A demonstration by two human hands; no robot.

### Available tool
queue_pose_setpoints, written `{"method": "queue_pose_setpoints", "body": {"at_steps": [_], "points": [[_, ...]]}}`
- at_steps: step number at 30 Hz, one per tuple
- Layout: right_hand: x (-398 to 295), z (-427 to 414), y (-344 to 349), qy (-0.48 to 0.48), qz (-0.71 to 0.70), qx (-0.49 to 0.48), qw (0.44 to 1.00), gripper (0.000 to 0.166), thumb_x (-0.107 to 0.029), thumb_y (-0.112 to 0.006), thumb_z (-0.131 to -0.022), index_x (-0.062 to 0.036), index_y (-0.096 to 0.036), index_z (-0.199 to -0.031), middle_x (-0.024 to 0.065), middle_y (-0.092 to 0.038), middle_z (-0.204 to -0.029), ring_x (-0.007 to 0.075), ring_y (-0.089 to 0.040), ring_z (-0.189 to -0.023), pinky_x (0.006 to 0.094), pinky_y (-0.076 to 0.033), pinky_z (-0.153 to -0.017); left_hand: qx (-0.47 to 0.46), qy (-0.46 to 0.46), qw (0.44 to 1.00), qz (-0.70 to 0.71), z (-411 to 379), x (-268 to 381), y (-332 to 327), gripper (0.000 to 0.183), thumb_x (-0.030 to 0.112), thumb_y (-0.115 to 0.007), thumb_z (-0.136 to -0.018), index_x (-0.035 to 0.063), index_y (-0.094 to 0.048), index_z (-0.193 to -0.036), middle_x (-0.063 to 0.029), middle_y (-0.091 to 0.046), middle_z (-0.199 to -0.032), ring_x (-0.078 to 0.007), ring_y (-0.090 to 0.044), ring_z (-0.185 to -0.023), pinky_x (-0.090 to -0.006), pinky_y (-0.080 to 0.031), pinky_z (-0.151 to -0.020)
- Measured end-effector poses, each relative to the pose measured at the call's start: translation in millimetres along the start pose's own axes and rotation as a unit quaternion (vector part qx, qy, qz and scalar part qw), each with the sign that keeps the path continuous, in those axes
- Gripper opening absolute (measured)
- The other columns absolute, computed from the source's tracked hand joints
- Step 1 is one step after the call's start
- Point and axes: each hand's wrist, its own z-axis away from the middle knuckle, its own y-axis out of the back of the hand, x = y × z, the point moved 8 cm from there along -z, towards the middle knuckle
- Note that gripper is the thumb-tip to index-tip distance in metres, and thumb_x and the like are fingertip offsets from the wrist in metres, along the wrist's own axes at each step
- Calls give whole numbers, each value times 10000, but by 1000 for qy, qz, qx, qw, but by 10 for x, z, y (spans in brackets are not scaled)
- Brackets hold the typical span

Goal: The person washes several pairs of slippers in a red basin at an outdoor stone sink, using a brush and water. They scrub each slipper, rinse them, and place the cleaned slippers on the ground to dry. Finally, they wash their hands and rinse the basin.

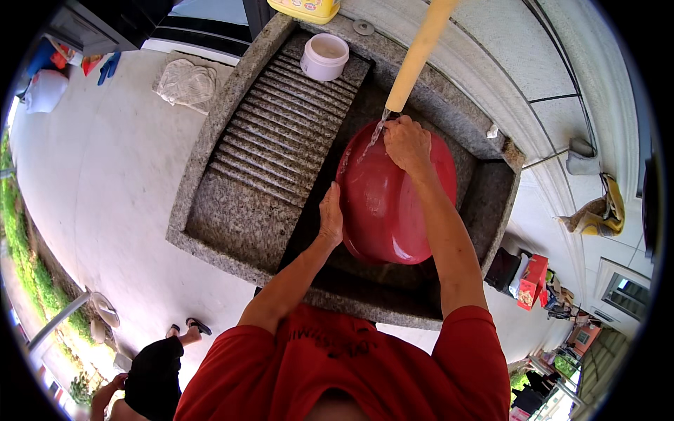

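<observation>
A glossy red plastic basin (374, 197) is tilted inside the deep trough of a speckled stone laundry sink (247, 223). My left hand (331, 214) holds the basin's left side, thumb upward. At its far edge, my right hand (408, 142) grips with curled fingers; their tips are partly hidden. Water (377, 134) streams from a yellow tube (418, 60) and lands on the basin just left of my right hand. On the ribbed washboard (284, 126) to the left stands an uncovered pale pink tub (325, 58), its contents hard to make out.
A yellow container (310, 9) stands on the sink's back-left rim, near a round metal disc (363, 27). A folded cloth (187, 81) lies on the floor to the left. Another person (155, 368) is at lower left. Cloths (605, 210) hang by the right wall.
</observation>
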Motion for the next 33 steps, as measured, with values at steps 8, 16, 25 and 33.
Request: {"method": "queue_pose_setpoints", "body": {"at_steps": [8,16,25,33], "points": [[-1107,1140,131,349,11,14,937,130,-138,-594,-716,-66,-672,-792,54,-550,-902,216,-503,-923,382,-432,-844,-122,45,988,88,-236,-212,256,411,378,-476,-898,37,-581,-1101,-35,-587,-1047,-154,-534,-968,-310,-420,-857],[449,343,149,18,-81,16,996,171,-172,-553,-835,-103,-681,-924,47,-563,-936,254,-529,-913,406,-425,-857,27,-12,998,-56,-179,-185,359,381,304,-607,-850,32,-604,-1117,-24,-602,-1009,-133,-528,-920,-317,-397,-883],[-84,1364,48,21,-279,146,949,350,9,-625,-759,-108,-627,-1089,81,-505,-1094,313,-463,-1009,424,-450,-835,138,66,980,-131,-197,-128,528,594,462,-539,-875,-46,-553,-1182,-144,-592,-1153,-233,-533,-1080,-344,-388,-933],[731,1001,-562,-90,-298,189,931,345,46,-640,-725,-120,-670,-1027,52,-544,-1059,301,-477,-963,395,-460,-814,213,29,936,-279,-360,-249,879,591,474,-489,-908,-44,-570,-1182,-125,-607,-1165,-220,-562,-1070,-308,-409,-922]]}}
